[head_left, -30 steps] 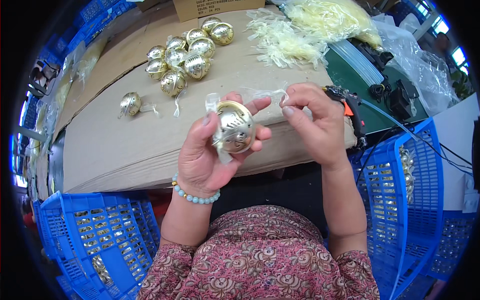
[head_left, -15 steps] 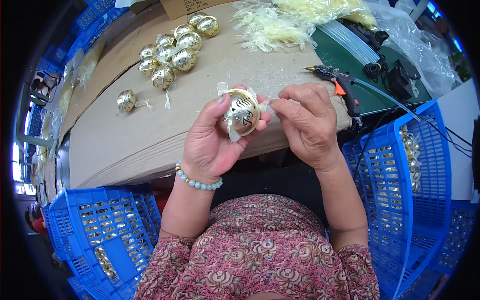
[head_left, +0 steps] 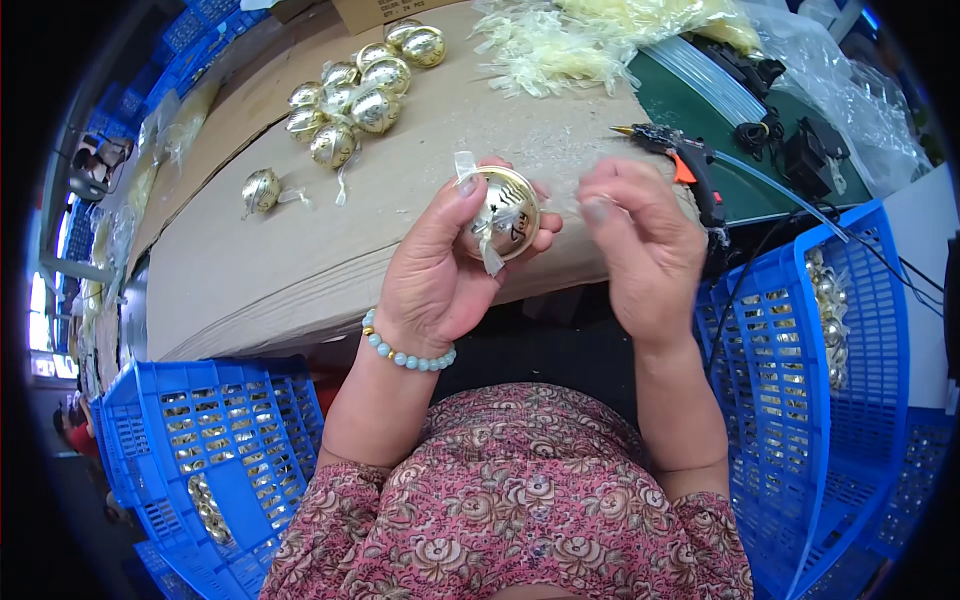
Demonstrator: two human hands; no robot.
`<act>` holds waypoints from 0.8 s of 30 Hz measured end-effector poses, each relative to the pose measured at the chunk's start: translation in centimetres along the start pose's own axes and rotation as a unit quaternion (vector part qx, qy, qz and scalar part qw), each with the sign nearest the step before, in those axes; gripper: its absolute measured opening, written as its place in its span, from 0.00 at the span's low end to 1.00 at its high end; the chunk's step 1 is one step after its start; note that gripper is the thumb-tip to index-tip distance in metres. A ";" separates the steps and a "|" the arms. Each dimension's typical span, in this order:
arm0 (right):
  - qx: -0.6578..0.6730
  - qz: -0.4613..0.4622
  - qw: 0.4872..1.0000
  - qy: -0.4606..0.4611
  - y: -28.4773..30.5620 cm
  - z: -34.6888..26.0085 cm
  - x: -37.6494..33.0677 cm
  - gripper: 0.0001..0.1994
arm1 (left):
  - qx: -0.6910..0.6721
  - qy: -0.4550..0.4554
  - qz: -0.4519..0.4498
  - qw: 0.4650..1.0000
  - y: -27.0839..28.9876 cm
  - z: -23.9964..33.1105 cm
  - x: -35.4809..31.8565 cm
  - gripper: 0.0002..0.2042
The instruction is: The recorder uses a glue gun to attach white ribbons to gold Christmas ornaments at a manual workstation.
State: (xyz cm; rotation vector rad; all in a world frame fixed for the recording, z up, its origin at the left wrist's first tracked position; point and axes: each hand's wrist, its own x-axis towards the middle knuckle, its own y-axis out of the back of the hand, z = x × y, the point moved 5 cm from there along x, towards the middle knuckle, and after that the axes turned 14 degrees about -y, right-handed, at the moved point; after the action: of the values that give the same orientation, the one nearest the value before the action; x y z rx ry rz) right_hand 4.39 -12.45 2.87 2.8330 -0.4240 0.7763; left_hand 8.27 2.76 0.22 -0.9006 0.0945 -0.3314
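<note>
1. The left hand [head_left: 435,265] is clamped on a gold ball ornament [head_left: 510,212], thumb on its near-left side and fingers curled behind; this ornament is the landmark for all that follows.
2. A sheer ribbon [head_left: 490,250] hangs knotted on the ornament's front, and a pale ribbon tab [head_left: 465,165] stands up at its upper left.
3. The right hand [head_left: 645,240] is raised just right of the ornament, apart from it, with fingers bent toward the thumb; blur hides whether the fingertips meet or pinch anything.
4. A bead bracelet [head_left: 408,358] circles the wrist below the ornament.
5. Beyond the ornament to the left, a cluster of gold balls [head_left: 375,110] rests on cardboard [head_left: 250,275] covering the worktop [head_left: 755,190]; a single gold ball [head_left: 262,188] lies nearer, farther left.
6. Beyond it to the right are a heap of pale yellow ribbons [head_left: 560,50] and a glue gun [head_left: 690,165] with an orange trigger.
7. Below it, blue crates stand on either side, a left crate [head_left: 160,385] and a right crate [head_left: 820,430].
</note>
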 end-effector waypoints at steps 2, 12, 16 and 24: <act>0.108 -0.074 0.985 -0.113 -0.2 -1.5 -0.6 0.03 | 0.002 0.000 0.020 1.000 0.6 0.1 0.2 0.16; 0.020 -0.065 0.995 -0.073 -3.0 -2.3 0.5 0.02 | -0.061 0.049 0.005 0.997 -0.3 -1.0 0.2 0.25; 0.004 -0.037 0.997 -0.064 -3.2 -1.8 0.5 0.03 | -0.058 0.007 -0.034 0.998 -0.2 -0.5 -0.2 0.26; -0.031 0.017 0.999 -0.032 -3.5 -1.2 0.4 0.02 | 0.012 -0.026 -0.038 0.999 -0.4 -0.6 -0.2 0.16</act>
State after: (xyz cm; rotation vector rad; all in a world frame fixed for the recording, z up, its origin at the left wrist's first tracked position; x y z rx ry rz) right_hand 5.27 -8.94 3.79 2.8057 -0.4982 0.6669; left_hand 7.84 2.17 0.11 -0.8891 0.0085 -0.3787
